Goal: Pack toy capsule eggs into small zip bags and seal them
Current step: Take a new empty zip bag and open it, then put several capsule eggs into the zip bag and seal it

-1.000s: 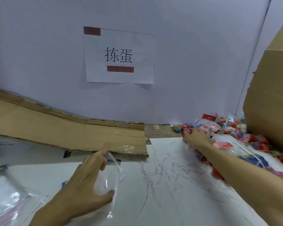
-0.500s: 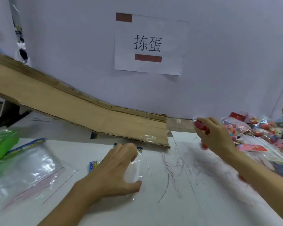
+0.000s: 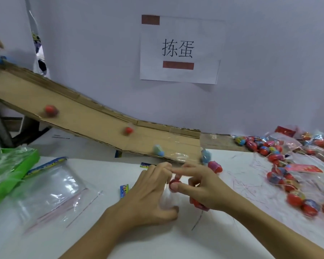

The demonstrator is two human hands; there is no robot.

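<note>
**Op:** Starting at my far left, a green tray (image 3: 17,172) sits at the table's edge with crinkled clear plastic over it. Just right of it lies a stack of zip bags (image 3: 51,191), flat, its blue printed strip toward the tray.

**Desk:** And behind that?

**Op:** A cardboard ramp (image 3: 94,126) slopes down from upper left to the table. Blurred on it are a red egg (image 3: 51,110) high up, a second red egg (image 3: 128,130) lower down, and a pale blue egg (image 3: 158,150) near the bottom lip. Another blue egg (image 3: 206,156) is just off the ramp's right corner.

**Desk:** Your hands?

**Op:** They meet mid-table. My left hand (image 3: 148,195) has its fingers and thumb curled onto a small clear bag (image 3: 166,199), gripping it against the white tabletop (image 3: 157,240). My right hand (image 3: 204,189) touches the left at the fingertips and pinches a red capsule egg (image 3: 175,184) right at the bag. I see more red in that palm near the wrist, though I can't tell what it is. A pink-red egg (image 3: 215,166) lies just beyond my right fingers.

**Desk:** Further right?

**Op:** A loose pile of eggs (image 3: 281,176), mostly red, is mixed with filled bags (image 3: 307,152) along the right edge. On the wall above hangs a paper sign (image 3: 180,51) reading 拣蛋.
</note>
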